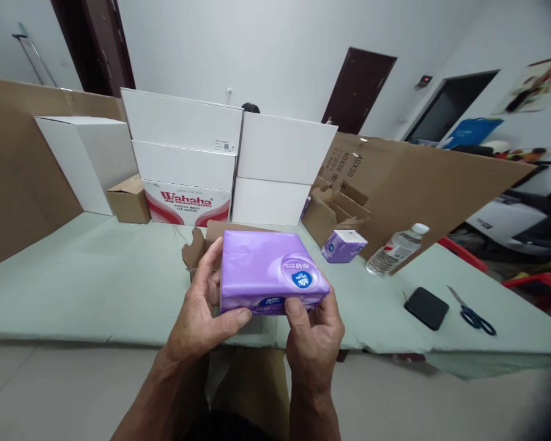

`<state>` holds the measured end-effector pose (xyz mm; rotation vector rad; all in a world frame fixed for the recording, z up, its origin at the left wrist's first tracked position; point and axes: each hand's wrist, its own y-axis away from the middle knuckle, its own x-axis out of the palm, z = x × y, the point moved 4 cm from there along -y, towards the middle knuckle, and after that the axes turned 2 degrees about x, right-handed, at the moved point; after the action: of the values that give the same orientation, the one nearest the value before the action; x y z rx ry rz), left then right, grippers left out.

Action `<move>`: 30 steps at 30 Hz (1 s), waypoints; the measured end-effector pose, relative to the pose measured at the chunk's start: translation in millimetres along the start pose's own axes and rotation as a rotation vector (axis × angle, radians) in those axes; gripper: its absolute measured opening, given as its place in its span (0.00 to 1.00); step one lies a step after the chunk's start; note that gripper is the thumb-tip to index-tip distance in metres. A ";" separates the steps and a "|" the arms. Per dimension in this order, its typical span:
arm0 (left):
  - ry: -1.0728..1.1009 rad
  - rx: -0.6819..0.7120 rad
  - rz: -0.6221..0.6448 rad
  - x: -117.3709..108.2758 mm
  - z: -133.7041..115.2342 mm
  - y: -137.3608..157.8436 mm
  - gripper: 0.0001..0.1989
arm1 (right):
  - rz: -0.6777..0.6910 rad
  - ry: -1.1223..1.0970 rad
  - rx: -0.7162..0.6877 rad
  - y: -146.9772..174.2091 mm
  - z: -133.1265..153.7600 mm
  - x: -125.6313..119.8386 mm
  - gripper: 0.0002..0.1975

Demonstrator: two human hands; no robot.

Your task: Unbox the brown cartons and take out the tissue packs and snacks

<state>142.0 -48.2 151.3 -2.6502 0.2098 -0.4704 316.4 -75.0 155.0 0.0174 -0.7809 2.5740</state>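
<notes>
A purple Vinda tissue pack [257,263] is held up in front of me between both hands. My left hand [202,306] grips its left side, thumb along the lower front edge. On the right, my right hand [314,331] clasps the near corner with its thumb pressed on the front. Behind and below the pack stands an open brown cardboard box [194,248] on the table, mostly hidden by the pack; its contents cannot be seen.
On the green-covered table [96,275], a second tissue pack [344,246] lies by another open carton [330,214]. Further right are a water bottle [397,250], a black flat square object [426,308] and scissors [472,315]. White boards [275,159] and a small closed box [131,199] stand behind.
</notes>
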 end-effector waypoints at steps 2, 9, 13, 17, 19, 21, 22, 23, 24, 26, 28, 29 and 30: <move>-0.015 0.000 0.013 0.8 0.4 0.2 0.52 | -0.003 0.003 0.001 0.5 -0.7 -1.0 0.30; -0.025 -0.022 0.016 1.1 1.4 -1.4 0.52 | -0.030 0.017 0.046 2.4 -8.9 -7.0 0.31; 0.007 -0.049 0.014 1.6 3.5 -1.1 0.51 | -0.025 0.030 0.056 3.3 -9.8 -9.4 0.31; -0.003 -0.039 -0.004 2.4 3.4 -0.4 0.51 | -0.026 0.033 0.049 4.5 -6.6 -6.5 0.29; -0.015 -0.022 -0.026 1.3 2.3 -0.3 0.51 | -0.016 0.028 0.038 5.7 -5.2 -4.4 0.28; -0.012 0.014 -0.057 -2.8 -0.1 -0.4 0.52 | 0.016 0.011 -0.017 6.3 -4.1 -5.2 0.26; -0.010 0.036 -0.079 -6.5 -1.8 -0.4 0.53 | 0.033 -0.005 -0.066 6.3 -3.9 -8.0 0.24; -0.013 0.056 -0.103 -11.5 -3.6 -0.4 0.54 | 0.041 -0.015 -0.119 6.0 -4.4 -13.0 0.23; -0.022 0.077 -0.133 -17.6 -5.7 -0.3 0.54 | 0.038 -0.008 -0.157 5.3 -6.5 -20.2 0.20; -0.039 0.131 -0.206 -31.8 -11.1 0.1 0.53 | 0.009 0.075 -0.140 2.4 -16.0 -38.8 0.16; -0.021 0.178 -0.278 -45.1 -16.8 0.5 0.51 | 0.002 0.231 -0.044 -2.0 -29.2 -56.3 0.14; -0.001 0.194 -0.309 -50.4 -19.5 0.7 0.50 | 0.018 0.305 -0.010 -4.6 -34.8 -62.4 0.14; 0.018 0.205 -0.337 -54.8 -22.1 0.9 0.49 | 0.051 0.362 0.000 -7.3 -39.2 -65.9 0.14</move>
<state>83.1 -45.7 153.7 -2.4844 -0.2716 -0.5887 383.3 -76.1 116.8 -0.4599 -0.6491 2.5186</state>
